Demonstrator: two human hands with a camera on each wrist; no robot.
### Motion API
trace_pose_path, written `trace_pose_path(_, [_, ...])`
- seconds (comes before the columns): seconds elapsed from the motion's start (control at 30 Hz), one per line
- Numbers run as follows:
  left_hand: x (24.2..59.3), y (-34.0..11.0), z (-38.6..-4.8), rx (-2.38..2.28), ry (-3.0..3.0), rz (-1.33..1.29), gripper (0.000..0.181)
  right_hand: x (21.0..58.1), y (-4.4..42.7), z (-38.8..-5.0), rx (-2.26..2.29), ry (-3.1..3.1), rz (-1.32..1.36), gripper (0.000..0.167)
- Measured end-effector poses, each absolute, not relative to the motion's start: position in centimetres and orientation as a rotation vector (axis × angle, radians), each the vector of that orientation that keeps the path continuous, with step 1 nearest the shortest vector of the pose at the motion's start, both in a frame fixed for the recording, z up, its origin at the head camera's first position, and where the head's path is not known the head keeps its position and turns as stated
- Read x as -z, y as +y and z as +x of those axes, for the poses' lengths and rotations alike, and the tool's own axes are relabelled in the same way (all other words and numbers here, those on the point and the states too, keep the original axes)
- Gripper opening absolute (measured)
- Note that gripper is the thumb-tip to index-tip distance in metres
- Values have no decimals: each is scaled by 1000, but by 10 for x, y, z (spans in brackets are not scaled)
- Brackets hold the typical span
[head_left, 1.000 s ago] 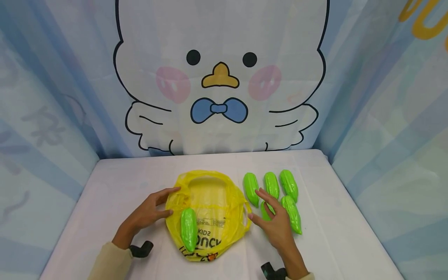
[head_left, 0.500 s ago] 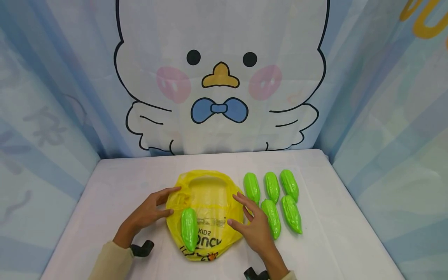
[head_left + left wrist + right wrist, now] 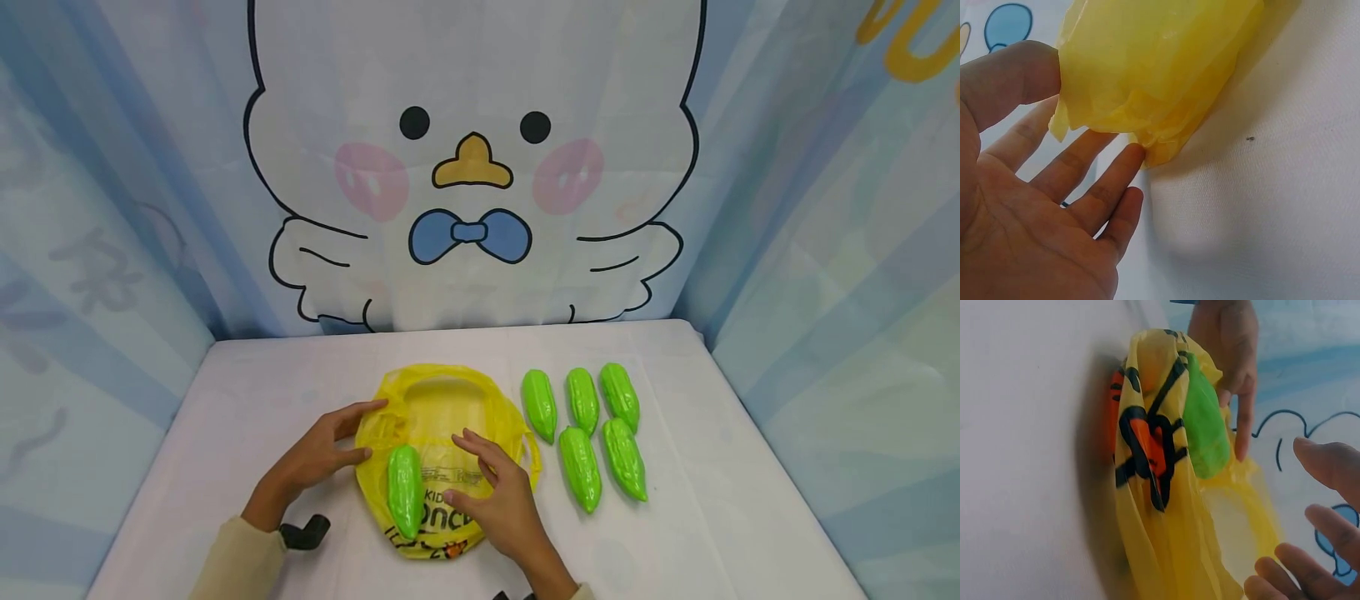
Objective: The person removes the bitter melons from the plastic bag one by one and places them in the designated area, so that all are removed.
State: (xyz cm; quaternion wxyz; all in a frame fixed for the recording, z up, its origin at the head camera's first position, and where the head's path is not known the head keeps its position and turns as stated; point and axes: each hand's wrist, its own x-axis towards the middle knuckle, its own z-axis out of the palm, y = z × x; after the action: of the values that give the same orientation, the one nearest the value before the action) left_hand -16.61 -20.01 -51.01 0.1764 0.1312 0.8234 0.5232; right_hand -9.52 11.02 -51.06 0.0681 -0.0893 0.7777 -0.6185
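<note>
A yellow plastic bag (image 3: pixel 450 417) with printed lettering lies on the table. On its left side is a shiny green toy cucumber (image 3: pixel 405 492); in the right wrist view this cucumber (image 3: pixel 1205 434) is partly covered by the bag's printed edge. My left hand (image 3: pixel 322 450) touches the bag's left edge, thumb and fingers spread. The left wrist view shows that hand (image 3: pixel 1041 181) with loosely extended fingers against the bag. Over the bag's right half, my right hand (image 3: pixel 498 500) has its fingers apart, with nothing between them, to the right of the cucumber.
Several more green toy cucumbers (image 3: pixel 581 471) lie in two rows to the right of the bag. All rest on a white-covered table (image 3: pixel 720 500). A printed blue and white curtain (image 3: pixel 465 292) stands behind, with more curtain on both sides.
My right hand has moved left, from above the cucumbers on the right to over the bag, holding nothing. The left hand and the bag stay nearly in place.
</note>
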Motion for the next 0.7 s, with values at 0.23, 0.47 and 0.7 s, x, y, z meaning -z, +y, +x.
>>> trace_pose_path(0.23, [508, -200, -167, -1498, 2317, 394, 72, 515, 93, -93, 1828, 2301, -327, 67])
trace_pose_path(0.47, [509, -200, -167, -1490, 2330, 406, 72, 521, 76, -92, 1782, 2294, -326, 66])
trace_pose_path(0.7, [510, -201, -167, -1498, 2336, 429, 71, 524, 63, -93, 1753, 2316, -367, 67])
